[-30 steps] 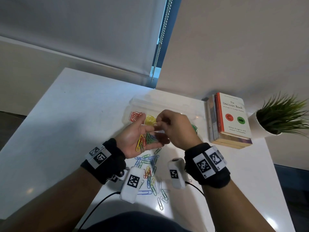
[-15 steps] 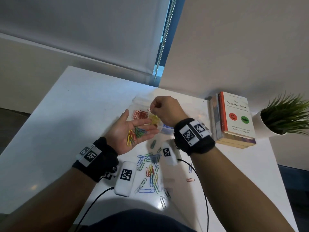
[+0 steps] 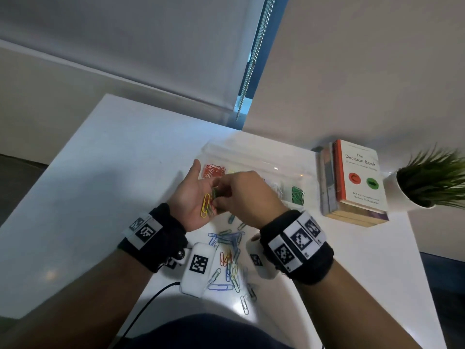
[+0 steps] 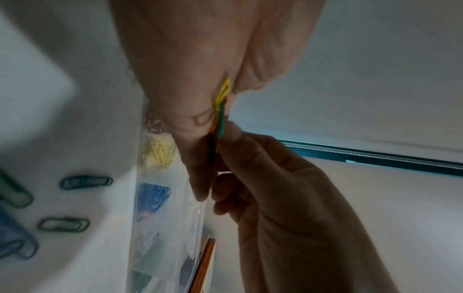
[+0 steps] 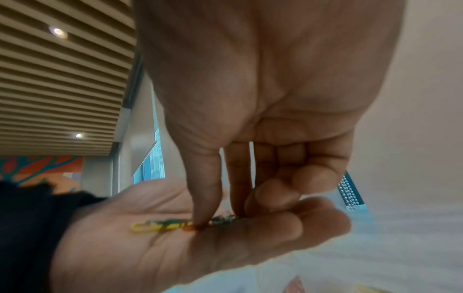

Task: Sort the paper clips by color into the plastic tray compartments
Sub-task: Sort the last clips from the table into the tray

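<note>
My left hand [image 3: 195,195] lies palm up above the table, fingers fairly straight, carrying a few paper clips: a yellow clip [image 3: 205,205] and green and orange ones beside it. My right hand [image 3: 241,195] reaches into that palm; its thumb and index finger pinch a green clip [image 4: 221,123] while the other fingers curl. In the right wrist view the thumb tip [image 5: 200,220] presses by an orange clip, next to the yellow clip [image 5: 150,226]. Behind the hands stands the clear plastic tray [image 3: 251,153], with red clips [image 3: 214,171] at its left and green clips [image 3: 297,195] at its right.
A loose pile of mixed clips [image 3: 229,250] lies on the white table between my wrists. A stack of books [image 3: 352,180] and a potted plant [image 3: 432,182] stand right of the tray. A wall runs close behind the tray.
Half a second ago my right hand was over the tray's left end. It has come back down to the left palm and taken a clip there. The left hand stayed palm up.
</note>
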`<state>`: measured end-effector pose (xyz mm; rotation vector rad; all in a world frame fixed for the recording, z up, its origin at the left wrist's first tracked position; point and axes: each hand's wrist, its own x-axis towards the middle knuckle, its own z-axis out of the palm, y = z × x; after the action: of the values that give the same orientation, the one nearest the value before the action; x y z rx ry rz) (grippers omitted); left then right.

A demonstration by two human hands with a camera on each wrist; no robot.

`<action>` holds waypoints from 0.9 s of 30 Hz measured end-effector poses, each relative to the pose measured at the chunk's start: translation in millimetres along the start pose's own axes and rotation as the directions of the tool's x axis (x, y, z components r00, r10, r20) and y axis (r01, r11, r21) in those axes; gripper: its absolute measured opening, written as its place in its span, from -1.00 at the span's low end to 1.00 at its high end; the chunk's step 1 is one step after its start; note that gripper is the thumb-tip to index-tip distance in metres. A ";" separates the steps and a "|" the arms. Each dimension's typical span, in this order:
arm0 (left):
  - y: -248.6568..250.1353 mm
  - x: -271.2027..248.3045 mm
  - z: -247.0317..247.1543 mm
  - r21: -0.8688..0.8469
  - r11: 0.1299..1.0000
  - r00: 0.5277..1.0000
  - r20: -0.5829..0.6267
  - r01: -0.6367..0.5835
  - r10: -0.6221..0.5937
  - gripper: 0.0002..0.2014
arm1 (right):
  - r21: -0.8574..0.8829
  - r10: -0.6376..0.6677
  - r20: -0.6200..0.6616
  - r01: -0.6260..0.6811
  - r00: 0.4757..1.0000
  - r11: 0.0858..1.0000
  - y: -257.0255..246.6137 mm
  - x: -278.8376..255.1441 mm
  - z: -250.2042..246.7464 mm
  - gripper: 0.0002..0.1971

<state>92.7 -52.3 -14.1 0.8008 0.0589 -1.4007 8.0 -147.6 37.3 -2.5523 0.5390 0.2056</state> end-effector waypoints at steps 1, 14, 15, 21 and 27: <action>-1.0 1.4 -0.4 0.016 1.000 1.000 0.002 0.001 -0.001 -0.11 | 0.001 0.018 -0.023 -0.018 1.000 1.000 1.6 -1.7 3.2 -0.92; -7.2 2.3 2.8 0.088 0.996 0.997 0.077 0.024 -0.030 -0.08 | -0.108 0.052 -0.107 -0.064 0.993 0.992 3.5 -14.3 15.7 -0.83; -8.1 2.4 2.9 0.083 0.996 0.996 0.080 0.028 -0.035 -0.08 | -0.116 0.054 -0.109 -0.066 0.993 0.991 3.9 -14.2 15.6 -0.81; -8.4 0.6 5.8 0.010 0.999 0.994 0.100 0.031 -0.032 -0.24 | 0.192 0.161 -0.169 -0.128 0.972 0.973 21.2 -22.0 0.5 -0.84; -9.3 1.2 9.7 0.099 0.995 0.999 0.018 0.024 -0.026 -0.61 | 0.705 0.317 -0.075 -0.174 0.946 0.687 39.8 -26.8 -8.4 -0.90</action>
<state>80.8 -58.1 -11.7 0.8703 -0.0156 -1.4442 -32.5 -174.2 32.8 -1.7559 0.8525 -0.1415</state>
